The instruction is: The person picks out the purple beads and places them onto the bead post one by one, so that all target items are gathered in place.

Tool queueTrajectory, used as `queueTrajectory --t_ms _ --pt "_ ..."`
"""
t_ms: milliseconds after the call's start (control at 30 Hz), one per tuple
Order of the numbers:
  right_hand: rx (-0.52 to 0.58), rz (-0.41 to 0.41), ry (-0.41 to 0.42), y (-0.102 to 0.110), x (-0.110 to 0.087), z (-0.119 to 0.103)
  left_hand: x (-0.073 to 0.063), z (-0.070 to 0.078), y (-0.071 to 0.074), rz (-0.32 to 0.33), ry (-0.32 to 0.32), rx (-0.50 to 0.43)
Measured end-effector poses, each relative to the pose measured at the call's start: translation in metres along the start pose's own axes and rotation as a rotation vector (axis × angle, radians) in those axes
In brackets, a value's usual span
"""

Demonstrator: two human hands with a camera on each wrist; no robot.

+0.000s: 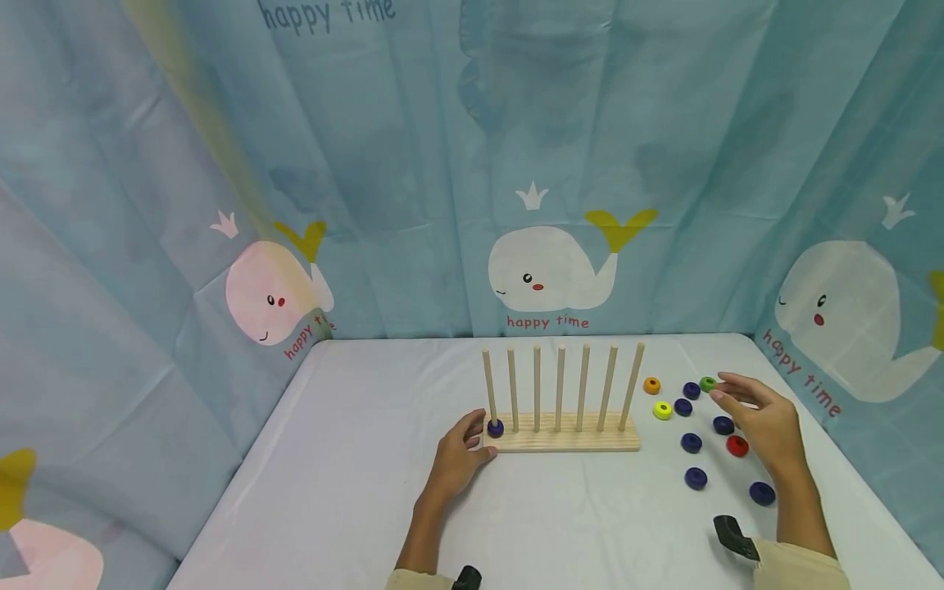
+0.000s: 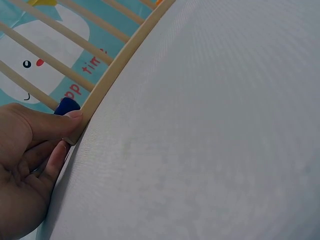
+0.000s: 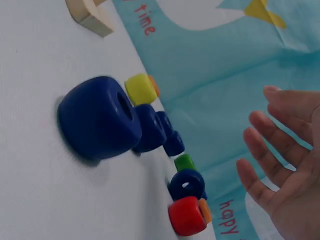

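A wooden peg stand [image 1: 560, 442] with a row of several upright pegs sits on the table. One dark blue bead [image 1: 496, 428] is on its leftmost peg. My left hand [image 1: 459, 460] grips the left end of the base; in the left wrist view the thumb [image 2: 52, 122] lies along the front beside the blue bead [image 2: 67, 106]. Over the loose beads at the right, my right hand [image 1: 767, 422] hovers with fingers extended, close to a green bead [image 1: 708, 383]. In the right wrist view that hand [image 3: 290, 150] holds nothing.
Loose beads lie right of the stand: an orange bead [image 1: 652, 385], a yellow bead [image 1: 663, 410], a red bead [image 1: 737, 446] and several dark blue beads, one blue bead [image 1: 762, 493] nearest the right forearm. A whale-print curtain [image 1: 413, 270] hangs behind the white table [image 1: 354, 492].
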State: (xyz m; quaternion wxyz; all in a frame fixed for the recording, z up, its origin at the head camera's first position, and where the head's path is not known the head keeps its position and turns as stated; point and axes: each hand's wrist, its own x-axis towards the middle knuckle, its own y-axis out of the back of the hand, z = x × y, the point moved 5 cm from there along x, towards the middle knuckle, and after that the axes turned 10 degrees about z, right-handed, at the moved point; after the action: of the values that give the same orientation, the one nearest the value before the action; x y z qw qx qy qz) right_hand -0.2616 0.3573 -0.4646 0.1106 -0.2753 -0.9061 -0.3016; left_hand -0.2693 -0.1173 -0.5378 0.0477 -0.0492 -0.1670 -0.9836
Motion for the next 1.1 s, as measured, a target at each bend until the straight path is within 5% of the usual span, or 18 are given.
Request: queueTrajectory --t_ms 667,1100 --pt "-0.068 -0.158 -0.11 -0.003 -0.002 0.035 0.0 0.001 0.002 -0.004 -0.018 -0.018" --pt "-0.108 -0.183 -0.145 -0.004 -0.002 0.046 0.001 -0.001 0.001 -0.009 -0.015 -0.01"
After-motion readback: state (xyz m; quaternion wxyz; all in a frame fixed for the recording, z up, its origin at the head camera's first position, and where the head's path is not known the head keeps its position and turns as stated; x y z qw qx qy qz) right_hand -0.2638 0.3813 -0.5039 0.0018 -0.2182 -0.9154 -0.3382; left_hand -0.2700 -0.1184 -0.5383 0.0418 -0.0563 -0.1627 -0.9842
